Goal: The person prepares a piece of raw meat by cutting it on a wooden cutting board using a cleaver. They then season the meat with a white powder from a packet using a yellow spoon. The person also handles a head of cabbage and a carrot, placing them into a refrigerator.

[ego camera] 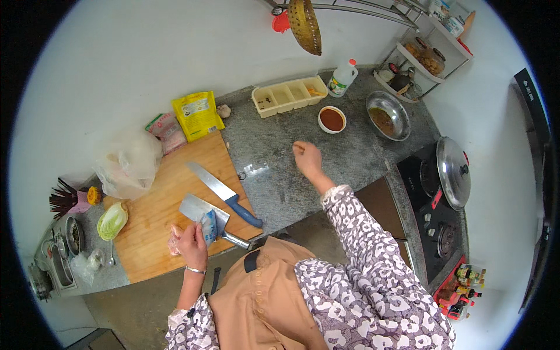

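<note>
My left hand (pixel 194 248) grips a blue and clear plastic packet (pixel 209 227) above the near edge of the wooden cutting board (pixel 148 245). A piece of pink raw meat (pixel 173 239) lies on the board, partly hidden by that hand. Beneath the packet is a cleaver (pixel 199 206), its metal handle reaching past the board's edge. A kitchen knife (pixel 214 181) with a blue handle lies beyond it. My right hand (pixel 308 159) is over the grey stone counter with its fingers curled; whether they pinch anything is hidden. A white bowl of red-brown sauce (pixel 332 120) stands beyond it.
A metal bowl (pixel 398 118) with brown liquid, a compartment seasoning box (pixel 288 97) and a plastic bottle (pixel 342 78) stand along the back. Half a napa cabbage (pixel 113 222) sits at the board's left. A lidded pan (pixel 453 173) is on the right-hand stove. A perforated ladle (pixel 305 28) hangs overhead.
</note>
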Available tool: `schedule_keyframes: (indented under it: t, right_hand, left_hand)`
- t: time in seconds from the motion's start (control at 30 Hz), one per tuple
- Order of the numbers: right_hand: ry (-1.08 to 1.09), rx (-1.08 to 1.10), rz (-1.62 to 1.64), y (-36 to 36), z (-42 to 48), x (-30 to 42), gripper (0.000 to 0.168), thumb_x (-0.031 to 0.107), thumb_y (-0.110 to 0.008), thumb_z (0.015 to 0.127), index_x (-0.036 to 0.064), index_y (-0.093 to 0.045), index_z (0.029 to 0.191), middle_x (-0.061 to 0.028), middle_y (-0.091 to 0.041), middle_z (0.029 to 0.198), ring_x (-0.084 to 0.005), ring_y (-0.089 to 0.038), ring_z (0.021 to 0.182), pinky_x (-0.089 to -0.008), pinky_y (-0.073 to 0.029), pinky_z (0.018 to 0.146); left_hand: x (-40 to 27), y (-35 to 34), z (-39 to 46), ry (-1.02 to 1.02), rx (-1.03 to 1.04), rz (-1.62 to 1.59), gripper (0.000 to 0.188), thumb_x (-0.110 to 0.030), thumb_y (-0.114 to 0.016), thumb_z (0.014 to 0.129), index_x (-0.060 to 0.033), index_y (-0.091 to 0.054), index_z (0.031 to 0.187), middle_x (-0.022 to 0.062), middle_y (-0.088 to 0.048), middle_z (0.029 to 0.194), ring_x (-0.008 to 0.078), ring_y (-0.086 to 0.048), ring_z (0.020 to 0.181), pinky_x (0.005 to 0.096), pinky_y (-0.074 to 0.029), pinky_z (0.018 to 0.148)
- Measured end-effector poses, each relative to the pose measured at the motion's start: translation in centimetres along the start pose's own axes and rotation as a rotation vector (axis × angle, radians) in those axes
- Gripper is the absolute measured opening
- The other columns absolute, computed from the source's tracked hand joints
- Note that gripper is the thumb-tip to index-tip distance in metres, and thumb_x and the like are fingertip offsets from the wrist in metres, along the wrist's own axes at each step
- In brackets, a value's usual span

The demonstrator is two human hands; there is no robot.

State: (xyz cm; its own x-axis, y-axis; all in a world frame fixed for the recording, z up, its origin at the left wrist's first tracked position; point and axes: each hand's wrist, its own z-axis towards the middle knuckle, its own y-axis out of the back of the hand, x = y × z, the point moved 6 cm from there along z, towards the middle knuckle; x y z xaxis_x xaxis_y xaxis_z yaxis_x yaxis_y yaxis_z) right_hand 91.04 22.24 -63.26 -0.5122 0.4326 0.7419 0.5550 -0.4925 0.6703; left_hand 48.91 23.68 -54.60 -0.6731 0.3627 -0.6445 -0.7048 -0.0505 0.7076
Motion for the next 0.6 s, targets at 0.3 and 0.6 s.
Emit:
schedule_keyframes:
  t: [0.3, 0.6]
  right_hand:
    - [-0.241, -0.293, -0.134, 7.1, 4.7, -7.0, 0.081, 0.029, -0.075, 0.076, 0.005, -0.034, 0.14, -0.0217, -0.042, 0.133, -0.0378, -0.041, 0.124, -0.0459, -0.035, 0.102]
    - [0.008, 0.022, -0.503, 8.8, 11.6, -8.1, 0.117, 0.053, -0.079, 0.064, 0.011, -0.012, 0.15, -0.0281, -0.016, 0.149, -0.0419, -0.015, 0.14, -0.0561, -0.015, 0.112]
  left_hand:
    - [-4.8, 0.2, -0.8, -0.119, -0.09, 0.084, 0.006, -0.003, -0.06, 0.087, 0.0012, -0.064, 0.087, 0.015, -0.06, 0.069, 0.0259, -0.055, 0.057, 0.0346, -0.044, 0.055]
    - [-7.1, -3.4, -3.0, 0.173, -0.171, 0.087, 0.01, -0.008, -0.059, 0.09, 0.0013, -0.064, 0.089, 0.0137, -0.059, 0.067, 0.0199, -0.056, 0.056, 0.0307, -0.045, 0.055]
